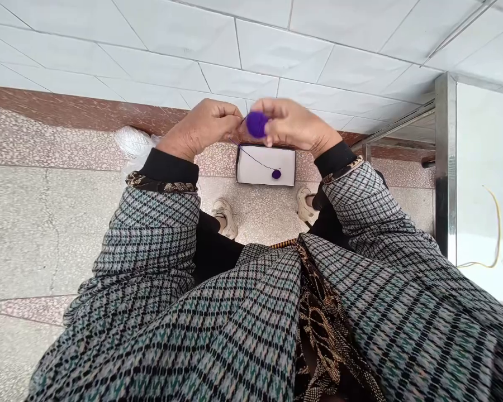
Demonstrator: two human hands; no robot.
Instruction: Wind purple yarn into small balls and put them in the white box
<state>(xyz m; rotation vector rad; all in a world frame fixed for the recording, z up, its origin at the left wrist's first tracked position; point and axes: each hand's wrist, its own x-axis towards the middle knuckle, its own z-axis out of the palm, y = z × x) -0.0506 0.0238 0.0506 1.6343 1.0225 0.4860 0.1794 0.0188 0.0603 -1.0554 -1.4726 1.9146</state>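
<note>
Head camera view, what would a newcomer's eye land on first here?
Probably the bright purple ball in the right hand, at the upper middle of the view. Next might come the purple thread running from the left hand toward a smaller purple lump in the white-lined box on the speckled floor.
</note>
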